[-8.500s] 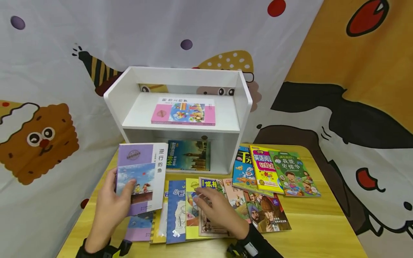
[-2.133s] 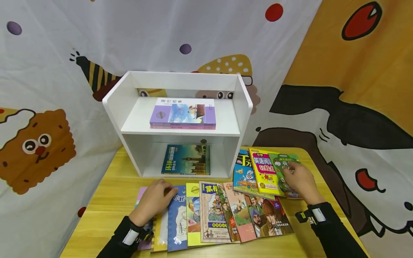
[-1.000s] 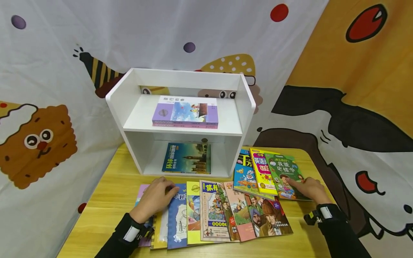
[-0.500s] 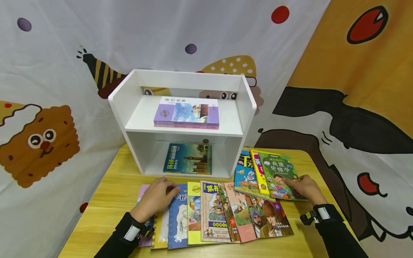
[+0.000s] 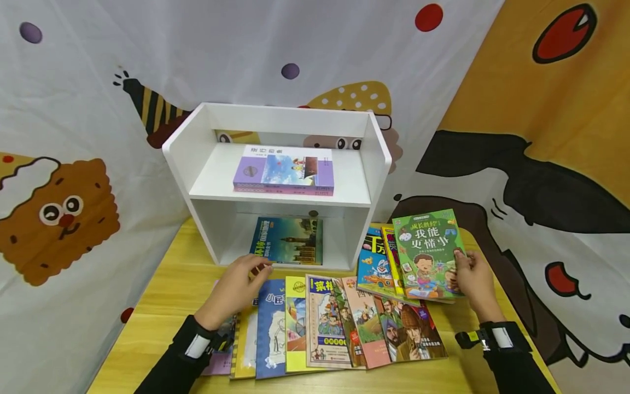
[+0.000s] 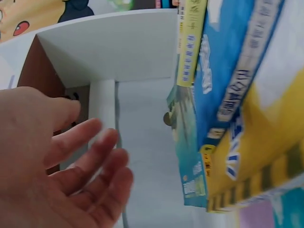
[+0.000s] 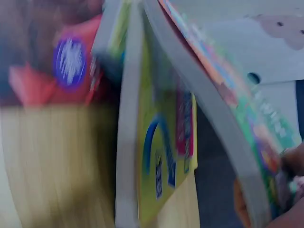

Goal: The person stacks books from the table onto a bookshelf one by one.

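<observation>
Your right grip (image 5: 474,282) pinches the green book (image 5: 428,254), reading "我能更懂事", tilted over the yellow book (image 5: 394,261) on the counter (image 5: 162,290); only the right wrist view shows the gap between them. Your left grip (image 5: 231,290), loose, holds nothing near the shelf (image 5: 349,175).

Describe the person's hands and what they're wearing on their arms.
The left hand and right hand are bare, with no gloves. Black sleeves cover the forearms. Each wrist carries a black strap with a whitish rectangular patch and a small dark device showing yellow.
</observation>
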Motion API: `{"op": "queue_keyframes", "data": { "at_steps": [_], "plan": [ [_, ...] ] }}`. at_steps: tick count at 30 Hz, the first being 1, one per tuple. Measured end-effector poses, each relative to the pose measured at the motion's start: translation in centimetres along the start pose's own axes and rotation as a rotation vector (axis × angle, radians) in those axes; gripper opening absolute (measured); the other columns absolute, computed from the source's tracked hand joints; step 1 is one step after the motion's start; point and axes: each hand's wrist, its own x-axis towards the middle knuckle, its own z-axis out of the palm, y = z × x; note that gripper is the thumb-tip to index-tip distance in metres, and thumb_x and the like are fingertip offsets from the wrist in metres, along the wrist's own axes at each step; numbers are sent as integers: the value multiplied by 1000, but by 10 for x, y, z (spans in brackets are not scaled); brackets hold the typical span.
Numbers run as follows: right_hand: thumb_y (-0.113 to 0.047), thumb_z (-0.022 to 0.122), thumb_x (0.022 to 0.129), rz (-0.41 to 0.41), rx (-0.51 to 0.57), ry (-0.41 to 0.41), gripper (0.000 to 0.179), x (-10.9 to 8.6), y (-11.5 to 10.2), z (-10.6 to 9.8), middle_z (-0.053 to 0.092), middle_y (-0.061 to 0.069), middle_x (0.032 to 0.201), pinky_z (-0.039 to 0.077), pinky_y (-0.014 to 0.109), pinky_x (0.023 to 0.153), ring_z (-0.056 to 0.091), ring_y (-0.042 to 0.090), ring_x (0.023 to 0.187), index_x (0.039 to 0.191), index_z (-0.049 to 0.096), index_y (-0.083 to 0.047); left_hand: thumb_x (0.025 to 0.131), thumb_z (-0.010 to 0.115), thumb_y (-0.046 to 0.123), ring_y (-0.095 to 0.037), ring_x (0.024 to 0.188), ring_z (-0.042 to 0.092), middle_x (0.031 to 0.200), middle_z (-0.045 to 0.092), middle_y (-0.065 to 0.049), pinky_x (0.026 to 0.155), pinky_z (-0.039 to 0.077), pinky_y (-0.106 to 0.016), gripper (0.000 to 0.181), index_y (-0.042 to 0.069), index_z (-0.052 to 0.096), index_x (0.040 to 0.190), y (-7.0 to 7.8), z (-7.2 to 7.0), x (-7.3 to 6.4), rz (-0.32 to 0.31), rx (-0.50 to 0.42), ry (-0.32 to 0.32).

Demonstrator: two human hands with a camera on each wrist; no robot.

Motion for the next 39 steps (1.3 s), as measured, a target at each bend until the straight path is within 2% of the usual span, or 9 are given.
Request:
{"op": "queue_keyframes", "data": {
  "at_steps": [5, 11, 16, 22, 27, 33, 36, 37, 39],
  "plan": [
    [-45, 42, 96, -101, 310, -6, 44, -17, -21, -2, 52, 3, 96, 41, 24, 47, 45, 14, 65, 118, 47, -7, 96, 48, 41, -1, 84, 47, 96, 53, 16, 63, 48, -28, 29, 35, 54, 123, 7, -6, 6, 54, -16, 60],
    [-21, 48, 97, -308, 648, -142, 29, -38, -50, -1, 55, 0, 82, 34, 27, 38, 39, 14, 53, 114, 48, 3, 95, 49, 39, 0, 81, 48, 95, 54, 17, 64, 50, -28, 37, 38, 45, 132, 22, -12, 13, 129, -91, 97],
    [-12, 48, 97, -438, 591, -259, 25, -52, -87, 12, 63, 1, 87, 44, 25, 44, 51, 17, 61, 116, 50, 3, 97, 49, 32, -2, 89, 55, 106, 61, 14, 71, 51, -33, 44, 33, 38, 140, 50, -25, 21, 229, -245, 104],
    [-5, 47, 96, -551, 514, -429, 18, -79, -139, 36, 64, 10, 85, 48, 30, 48, 54, 23, 62, 112, 54, -1, 98, 47, 29, -6, 97, 56, 121, 58, 11, 80, 51, -34, 51, 29, 29, 145, 83, -27, 27, 349, -355, -11],
    [-11, 47, 98, -586, 375, -535, 16, -100, -166, 56, 64, 8, 88, 43, 31, 50, 47, 20, 61, 112, 54, -9, 98, 45, 32, 0, 73, 56, 121, 56, 14, 65, 51, -30, 52, 29, 26, 147, 92, -20, 26, 335, -330, -78],
    [-16, 47, 98, -563, 342, -623, 17, -110, -174, 73, 61, 6, 89, 44, 31, 53, 47, 20, 63, 113, 54, -12, 98, 45, 35, -1, 109, 50, 152, 21, 13, 95, 45, -37, 63, 30, 9, 150, 89, -13, 22, 279, -277, -165],
    [-15, 48, 98, -559, 371, -658, 17, -112, -176, 76, 62, 7, 89, 43, 32, 54, 46, 22, 63, 113, 54, -12, 98, 45, 32, 1, 73, 57, 112, 64, 10, 75, 54, -32, 63, 32, 9, 150, 86, -12, 20, 251, -324, -170],
    [-16, 48, 98, -554, 373, -669, 18, -113, -176, 77, 62, 7, 89, 44, 32, 55, 47, 22, 64, 114, 54, -12, 99, 44, 31, 0, 56, 52, 87, 66, 11, 63, 53, -29, 62, 32, 10, 150, 85, -12, 20, 244, -341, -167],
    [-17, 49, 98, -538, 380, -684, 20, -113, -176, 78, 63, 6, 92, 45, 33, 57, 50, 23, 68, 116, 55, -14, 99, 44, 29, -2, 35, 36, 50, 45, 11, 49, 47, -25, 60, 32, 12, 150, 83, -12, 19, 245, -361, -152]
  ]
}}
